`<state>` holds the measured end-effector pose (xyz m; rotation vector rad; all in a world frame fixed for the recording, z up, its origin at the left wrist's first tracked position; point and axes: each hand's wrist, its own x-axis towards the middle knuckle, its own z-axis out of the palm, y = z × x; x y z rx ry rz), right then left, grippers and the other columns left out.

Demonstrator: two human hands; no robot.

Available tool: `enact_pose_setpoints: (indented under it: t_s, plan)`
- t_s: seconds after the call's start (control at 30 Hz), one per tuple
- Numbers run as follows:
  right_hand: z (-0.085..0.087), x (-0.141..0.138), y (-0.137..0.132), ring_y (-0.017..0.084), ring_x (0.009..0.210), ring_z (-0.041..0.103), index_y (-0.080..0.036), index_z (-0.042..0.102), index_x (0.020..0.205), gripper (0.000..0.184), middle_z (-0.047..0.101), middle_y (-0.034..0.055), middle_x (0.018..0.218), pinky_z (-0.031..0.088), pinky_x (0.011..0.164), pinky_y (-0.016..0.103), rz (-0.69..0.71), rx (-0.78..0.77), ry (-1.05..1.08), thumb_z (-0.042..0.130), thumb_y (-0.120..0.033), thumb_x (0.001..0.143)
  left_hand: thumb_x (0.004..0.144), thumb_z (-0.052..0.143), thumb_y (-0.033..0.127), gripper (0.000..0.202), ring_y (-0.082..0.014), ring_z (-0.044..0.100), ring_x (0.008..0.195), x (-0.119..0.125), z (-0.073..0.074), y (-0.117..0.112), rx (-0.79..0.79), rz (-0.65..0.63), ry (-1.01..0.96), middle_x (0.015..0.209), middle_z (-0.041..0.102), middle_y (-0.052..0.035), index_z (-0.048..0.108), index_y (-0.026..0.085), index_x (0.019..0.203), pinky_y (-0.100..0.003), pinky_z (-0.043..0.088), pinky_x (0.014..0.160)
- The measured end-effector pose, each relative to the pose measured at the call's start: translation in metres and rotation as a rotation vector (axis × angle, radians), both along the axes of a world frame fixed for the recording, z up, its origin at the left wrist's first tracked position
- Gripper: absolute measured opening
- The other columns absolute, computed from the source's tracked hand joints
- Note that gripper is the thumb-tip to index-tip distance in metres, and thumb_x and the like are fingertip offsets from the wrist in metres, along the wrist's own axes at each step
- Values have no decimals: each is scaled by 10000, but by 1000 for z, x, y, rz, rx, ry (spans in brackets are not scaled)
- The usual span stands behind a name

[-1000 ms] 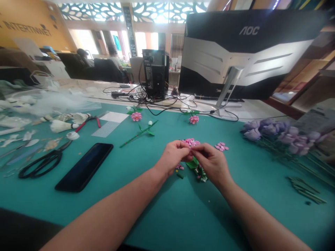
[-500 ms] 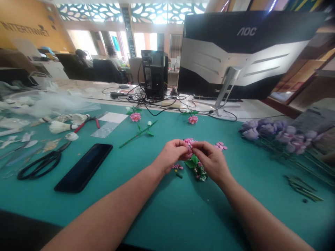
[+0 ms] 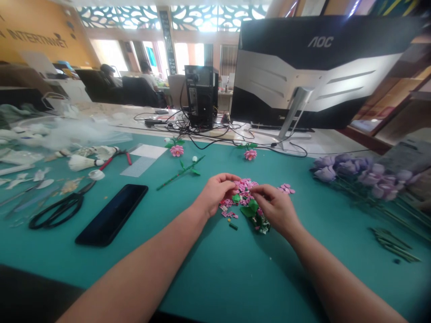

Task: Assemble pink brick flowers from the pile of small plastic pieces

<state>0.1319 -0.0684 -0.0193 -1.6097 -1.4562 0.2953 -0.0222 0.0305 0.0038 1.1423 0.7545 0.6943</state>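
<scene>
A heap of small pink and green flower pieces [image 3: 243, 192] lies on the teal table [image 3: 215, 269] in front of me. My left hand [image 3: 217, 193] rests at the heap's left edge, fingers curled and pinched on something too small to name. My right hand [image 3: 276, 207] sits on the heap's right side, fingers pinched over the pieces, with a green leaf part [image 3: 249, 209] just under its thumb. More loose pink petals [image 3: 286, 189] lie to the right.
A black phone [image 3: 112, 214] and black scissors [image 3: 55, 211] lie left. Two finished pink flowers [image 3: 177, 150] [image 3: 249, 154] and a green stem [image 3: 180, 172] sit farther back. Purple flowers [image 3: 357, 172] and green stems [image 3: 393, 244] are right. A monitor [image 3: 319, 67] stands behind.
Both hands have drawn slightly apart and lowered toward the heap; more pink pieces now show between them.
</scene>
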Motion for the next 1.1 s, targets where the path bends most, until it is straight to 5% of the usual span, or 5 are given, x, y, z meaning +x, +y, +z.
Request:
enact_pose_setpoints:
  t_s: [0.37,0.57,0.9,1.1]
  plan:
    - [-2,-4,-2,210,831,520,-221,675,905,119,637,49,873,422,754,340,101,-115,-459,569,-210,853,758,618,131,172,-53,549,549,-3,3,3,-20,12,-54,754,635,-29,649,125,927,-182,431,527]
    - [-8,-6,0,216,839,492,-209,692,879,99,592,62,855,404,767,337,177,-195,-556,673,-207,782,773,598,109,154,-52,553,553,-2,2,3,-9,30,-49,764,636,-36,645,116,920,-182,432,533]
    - [-10,-17,1,200,791,484,-202,690,830,111,575,63,814,390,720,313,203,-123,-595,584,-211,860,770,611,111,138,-53,556,557,-2,1,4,-2,27,-63,753,639,-35,643,117,904,-191,448,565]
    - [-21,-22,5,204,787,481,-230,684,1022,263,573,75,848,372,728,328,209,-66,-676,473,-142,892,769,617,123,135,-49,550,555,-2,-3,7,15,24,-75,745,641,-32,645,120,901,-184,449,566]
